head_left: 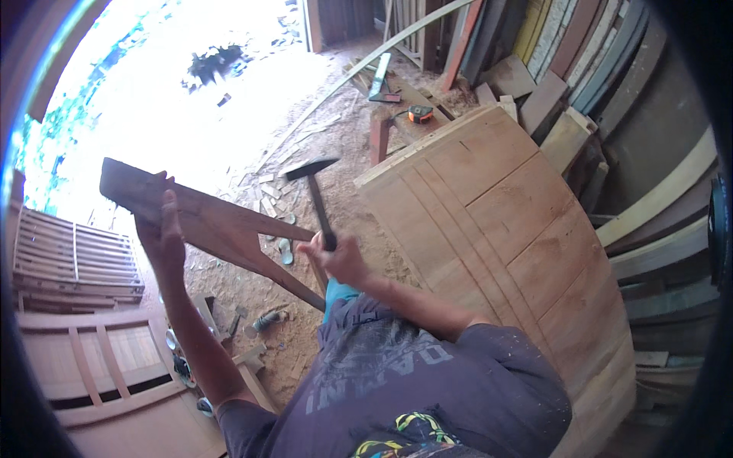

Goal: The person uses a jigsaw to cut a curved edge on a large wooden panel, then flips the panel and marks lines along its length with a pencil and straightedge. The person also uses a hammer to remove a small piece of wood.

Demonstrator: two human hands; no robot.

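My right hand (342,261) is closed round the handle of a hammer (321,210), whose dark head points up in front of me. My left hand (162,229) grips a brown wooden piece (217,221) near its wide far end, with fingers over its upper edge. That piece slants from the upper left toward my body and splits into two narrower legs with a gap between them. The hammer is raised near the legs; whether it touches the wood I cannot tell. My right hand partly covers the nearer end of one leg.
A large grooved wooden panel (489,221) lies at my right. Beyond it, a bench holds a tape measure (420,114) and a try square (379,76). Boards (588,46) lean along the right wall. A framed door (99,359) lies at left, and offcuts and sawdust cover the floor (290,343).
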